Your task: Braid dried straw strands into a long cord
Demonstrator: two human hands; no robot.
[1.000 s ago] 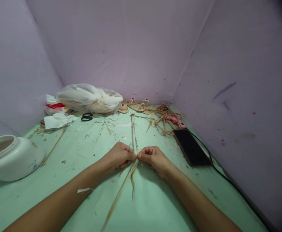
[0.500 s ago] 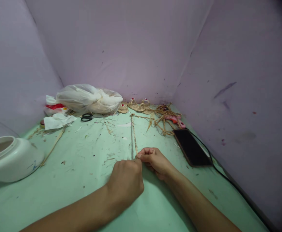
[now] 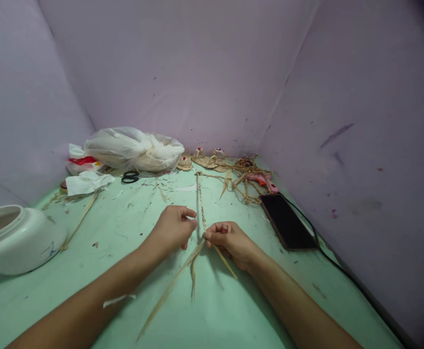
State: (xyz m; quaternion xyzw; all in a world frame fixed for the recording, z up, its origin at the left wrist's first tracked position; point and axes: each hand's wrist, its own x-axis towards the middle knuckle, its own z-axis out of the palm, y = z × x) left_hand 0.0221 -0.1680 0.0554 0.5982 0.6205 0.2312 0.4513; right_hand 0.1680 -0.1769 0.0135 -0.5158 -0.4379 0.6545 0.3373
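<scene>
A thin braid of dry straw-coloured fibre (image 3: 201,196) runs from the back of the green table down to my right hand (image 3: 230,242), whose thumb and fingers pinch its near end. Loose strands (image 3: 173,286) fan out below that pinch, one long one to the left, a short one in the middle and another to the right under my palm. Just left of the braid, my left hand (image 3: 174,227) hovers with thumb and forefinger apart and nothing visible between them. A white scrap (image 3: 119,300) lies across my left forearm.
At the back stand a white plastic bag (image 3: 132,148), black-handled scissors (image 3: 130,176), small woven slippers (image 3: 204,160) and a tangle of braided cord (image 3: 250,174) over a pink tool (image 3: 270,185). A phone (image 3: 288,223) with a cable lies right; a white pot (image 3: 23,242) sits left.
My left hand swung down over the strands as a fist, then came back up left of the braid and opened. A strand now sticks out to the right. My right hand keeps its pinch.
</scene>
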